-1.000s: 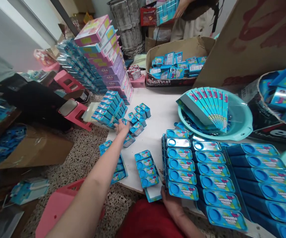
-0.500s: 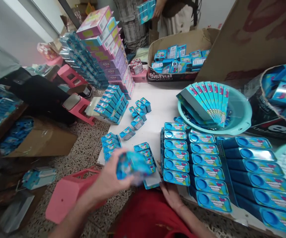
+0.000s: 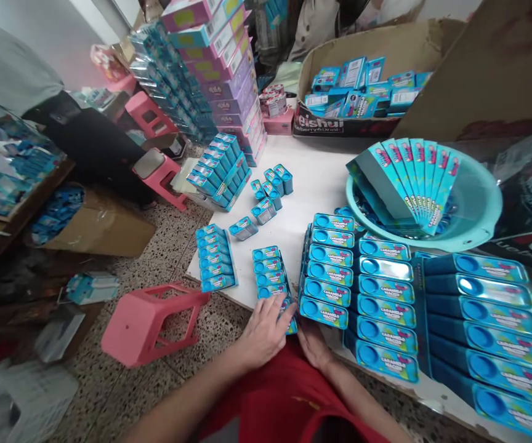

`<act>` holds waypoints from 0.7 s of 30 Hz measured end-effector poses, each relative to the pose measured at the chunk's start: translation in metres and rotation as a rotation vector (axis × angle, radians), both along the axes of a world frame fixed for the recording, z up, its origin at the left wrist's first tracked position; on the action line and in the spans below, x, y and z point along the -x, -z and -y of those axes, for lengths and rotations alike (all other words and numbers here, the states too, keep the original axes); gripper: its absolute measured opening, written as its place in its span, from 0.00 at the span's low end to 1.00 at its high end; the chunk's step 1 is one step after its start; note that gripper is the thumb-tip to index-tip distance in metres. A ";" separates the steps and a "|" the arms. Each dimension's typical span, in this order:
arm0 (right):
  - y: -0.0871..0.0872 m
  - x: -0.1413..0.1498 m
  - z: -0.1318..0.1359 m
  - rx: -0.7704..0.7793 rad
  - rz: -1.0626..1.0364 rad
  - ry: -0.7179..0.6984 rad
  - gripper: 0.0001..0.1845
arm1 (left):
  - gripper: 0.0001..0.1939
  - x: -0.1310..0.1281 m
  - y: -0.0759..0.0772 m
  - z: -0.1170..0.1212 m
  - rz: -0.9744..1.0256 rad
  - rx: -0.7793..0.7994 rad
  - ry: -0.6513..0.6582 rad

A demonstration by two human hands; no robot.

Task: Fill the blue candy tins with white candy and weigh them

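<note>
A row of blue tins [image 3: 268, 266] lettered "CARAMELO MACIZO" stands in a narrow cardboard tray at the front of the white table. My left hand [image 3: 266, 326] lies over the near end of this row, its fingers apart on the lids. Part of the nearest tins is covered by these fingers. At the tray's near right corner is my right hand [image 3: 314, 346], with its fingertips mostly hidden between the tray and the neighbouring rows. Just to the right stand more filled rows of tins [image 3: 330, 271]. Another filled tray [image 3: 215, 258] sits to the left.
Several loose tins [image 3: 266, 209] stand farther back. A turquoise basin [image 3: 483, 203] holds flat, fanned cartons [image 3: 414, 178]. Behind are an open cardboard box [image 3: 414, 43] of tins and a tall stack of boxes [image 3: 229, 92]. A pink stool [image 3: 141, 326] stands left of the table.
My left hand has carried the blurred blue tins right and down into the tray's near end, where bare cardboard showed before. My right hand stays by the corner. The whole view has shifted slightly.
</note>
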State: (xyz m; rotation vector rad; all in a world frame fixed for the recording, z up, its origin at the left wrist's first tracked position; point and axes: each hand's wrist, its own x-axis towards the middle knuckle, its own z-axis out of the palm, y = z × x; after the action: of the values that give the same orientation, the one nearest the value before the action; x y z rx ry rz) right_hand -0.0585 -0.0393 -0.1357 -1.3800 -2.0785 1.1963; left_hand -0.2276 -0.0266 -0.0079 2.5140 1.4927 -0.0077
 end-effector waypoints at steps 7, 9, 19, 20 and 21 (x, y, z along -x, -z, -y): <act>0.004 0.001 0.000 -0.056 0.065 0.053 0.25 | 0.26 0.001 0.036 0.006 -0.126 -0.132 0.108; 0.003 0.001 -0.001 -0.054 0.067 0.048 0.25 | 0.25 0.001 0.043 0.009 -0.149 -0.156 0.109; 0.004 0.002 -0.001 0.126 -0.044 -0.007 0.22 | 0.45 0.005 0.028 0.000 0.019 -0.197 -0.121; 0.003 0.003 -0.002 0.130 -0.043 0.011 0.22 | 0.47 0.005 0.031 -0.001 0.039 -0.188 -0.140; 0.002 0.005 -0.004 0.132 -0.043 0.028 0.21 | 0.48 0.005 0.034 -0.003 0.055 -0.168 -0.141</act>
State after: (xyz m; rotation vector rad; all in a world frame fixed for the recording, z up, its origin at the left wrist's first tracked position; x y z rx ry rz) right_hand -0.0635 -0.0357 -0.1379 -1.4227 -1.9761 1.3609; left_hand -0.2328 -0.0236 -0.0421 2.5047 1.7098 0.2165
